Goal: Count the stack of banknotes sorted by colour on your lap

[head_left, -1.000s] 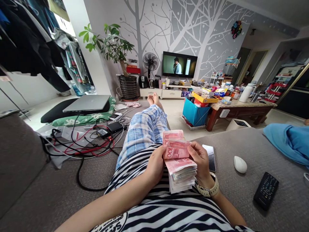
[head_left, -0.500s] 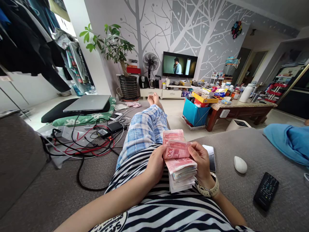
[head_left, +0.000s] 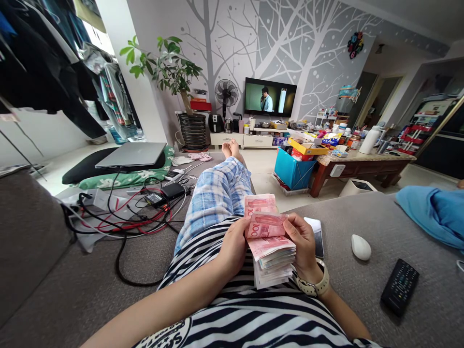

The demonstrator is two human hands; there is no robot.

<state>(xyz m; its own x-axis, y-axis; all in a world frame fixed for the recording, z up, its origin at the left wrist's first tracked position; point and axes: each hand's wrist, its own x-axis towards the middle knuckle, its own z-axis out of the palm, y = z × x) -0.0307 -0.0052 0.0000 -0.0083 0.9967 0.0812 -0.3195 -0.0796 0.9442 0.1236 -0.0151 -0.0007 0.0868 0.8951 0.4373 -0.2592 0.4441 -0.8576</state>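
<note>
A folded stack of red banknotes [head_left: 271,258] is between my two hands, above the striped shirt. My left hand [head_left: 235,244] grips the stack at its left side, its thumb on the notes. My right hand [head_left: 301,241], with a cream watch on the wrist, pinches the right edge of a raised red note [head_left: 267,225] between thumb and fingers. Further red notes [head_left: 259,202] stand up behind that one. Most of the fingers under the stack are hidden. Just right of my right hand lies a phone [head_left: 316,234], partly covered by it.
On the grey sofa [head_left: 337,212], a white mouse [head_left: 361,247] and a black remote [head_left: 399,286] lie at the right. Tangled cables [head_left: 125,222] and a closed laptop [head_left: 131,154] are at the left. Beyond are a cluttered table [head_left: 362,161] and a blue box [head_left: 294,169].
The raised note has shifted very slightly between my hands, with its top edge a little straighter. Both hands keep their grip.
</note>
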